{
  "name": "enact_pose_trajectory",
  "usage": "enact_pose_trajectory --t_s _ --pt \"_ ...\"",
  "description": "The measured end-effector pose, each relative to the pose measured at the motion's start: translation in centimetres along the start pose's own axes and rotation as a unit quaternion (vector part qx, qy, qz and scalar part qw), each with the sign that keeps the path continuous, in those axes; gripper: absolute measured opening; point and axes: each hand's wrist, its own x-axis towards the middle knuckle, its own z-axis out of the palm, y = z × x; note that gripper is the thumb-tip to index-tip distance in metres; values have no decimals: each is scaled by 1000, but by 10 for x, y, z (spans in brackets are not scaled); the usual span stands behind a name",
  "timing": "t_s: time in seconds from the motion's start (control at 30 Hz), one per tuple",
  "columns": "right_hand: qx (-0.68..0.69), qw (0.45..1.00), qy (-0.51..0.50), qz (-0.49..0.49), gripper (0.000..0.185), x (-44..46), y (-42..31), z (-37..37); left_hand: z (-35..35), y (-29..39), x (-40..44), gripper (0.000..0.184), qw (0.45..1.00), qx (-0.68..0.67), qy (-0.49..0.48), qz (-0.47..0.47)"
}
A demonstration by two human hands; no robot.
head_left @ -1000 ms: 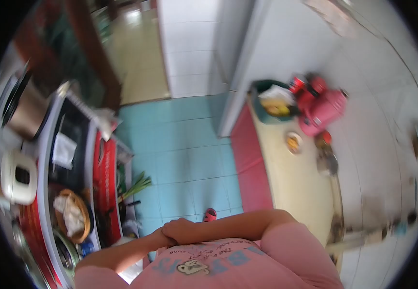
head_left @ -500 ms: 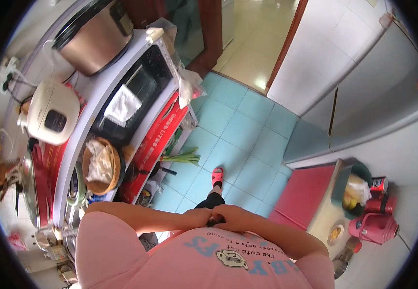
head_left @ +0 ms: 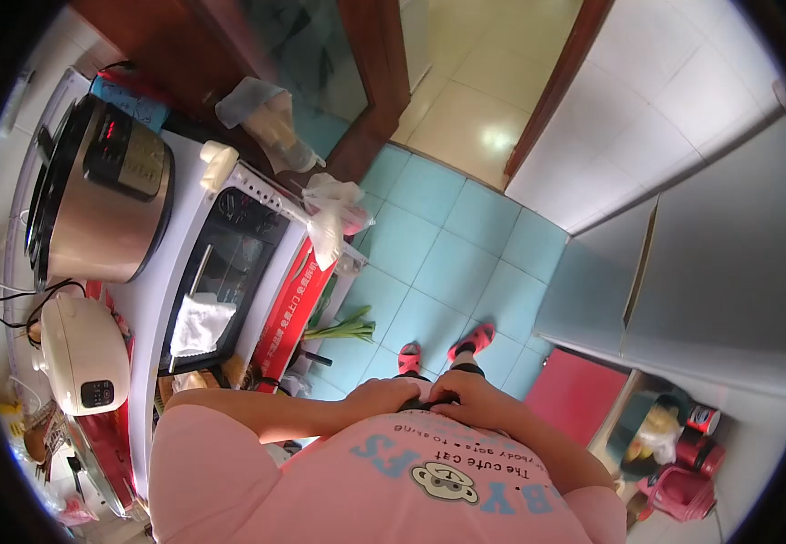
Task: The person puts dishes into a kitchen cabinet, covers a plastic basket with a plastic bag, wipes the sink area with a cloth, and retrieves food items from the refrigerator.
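Both my hands are at my waist, just past the lower edge of my pink printed T-shirt. My left hand has its fingers curled in against my front; what they hold is hidden. Beside it, a little to the right, my right hand is closed on a dark strip that looks like fabric and runs between the hands. A small gap separates the two hands. Below them show my feet in red slippers on the blue tiles.
On the left, a shelf unit carries a large cooker, a white rice cooker and an oven. Green onions stick out over the floor. A refrigerator and a pink-fronted cabinet stand right. An open doorway lies ahead.
My hands have moved apart, showing more of the dark strip. The second slipper has come into sight. The view has shifted, with the cooker lower and further left.
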Motion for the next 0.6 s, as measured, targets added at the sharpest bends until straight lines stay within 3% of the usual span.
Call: enact_pose_trajectory --t_s 0.07,0.17,0.3,0.43,0.53,0.6 --pt "-12 1000 -25 -8 17 13 9 -39 -7 -11 29 30 990 63 122 29" --pt "-45 995 -85 -19 14 35 10 -103 -43 4 68 31 986 11 167 4" --pt "-57 976 -207 21 12 63 -8 -188 -92 40 113 30 988 -30 148 -34" --pt "-41 960 -276 0 12 91 -3 -233 -122 58 149 29 986 -81 109 -95" --pt "-34 954 -296 21 14 115 -10 -261 -148 67 162 39 963 -213 115 -121" --pt "-42 944 -327 -13 15 130 -3 -278 -145 51 173 42 882 -428 185 -71"
